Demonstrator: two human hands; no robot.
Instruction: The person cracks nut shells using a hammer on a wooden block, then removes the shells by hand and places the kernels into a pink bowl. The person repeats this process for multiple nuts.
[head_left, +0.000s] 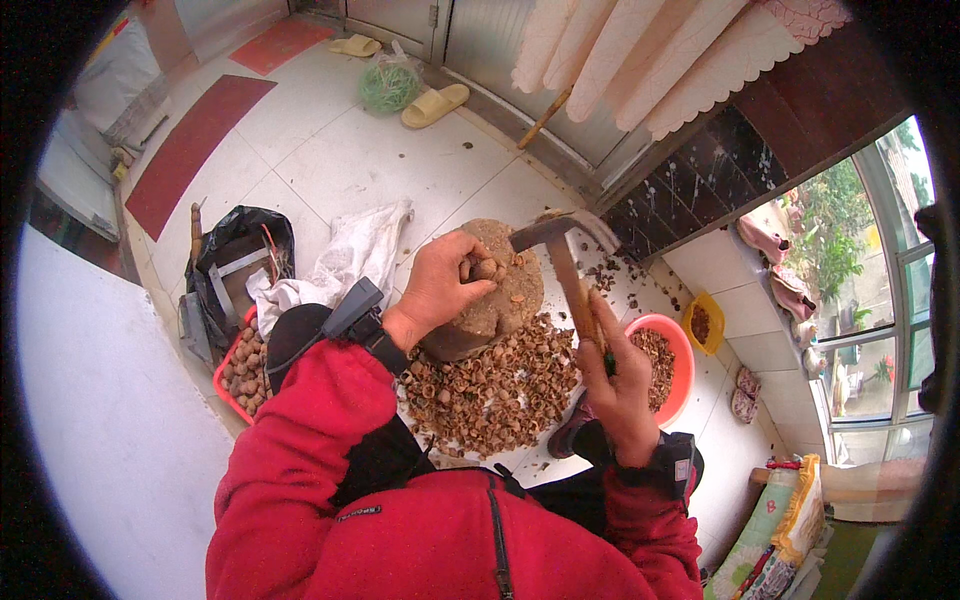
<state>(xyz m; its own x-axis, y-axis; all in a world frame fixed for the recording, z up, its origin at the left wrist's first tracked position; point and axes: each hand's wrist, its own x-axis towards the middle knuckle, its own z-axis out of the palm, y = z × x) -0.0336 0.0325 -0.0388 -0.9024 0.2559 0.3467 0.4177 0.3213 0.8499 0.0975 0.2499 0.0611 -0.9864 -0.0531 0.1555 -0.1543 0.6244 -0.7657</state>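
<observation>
My left hand (439, 289) is closed around walnuts (486, 269), held at the top of a rough stone-like block (525, 300). A few shell bits lie on the block. My right hand (622, 375) grips the wooden handle of a hammer (564, 266). The hammer's metal head is raised at the block's right edge, apart from the walnuts. Cracked walnut shells (487, 397) are heaped on the floor below the block. At my left knee, a red basin (220, 381) contains whole walnuts (246, 367), partly hidden by my leg.
A pink basin (685, 358) of broken walnut pieces stands to the right, with a yellow container (718, 321) beyond it. A white sack (364, 244) and a black bag (232, 232) lie at left. Slippers (435, 105) sit by the door. Cushions (772, 525) are at lower right.
</observation>
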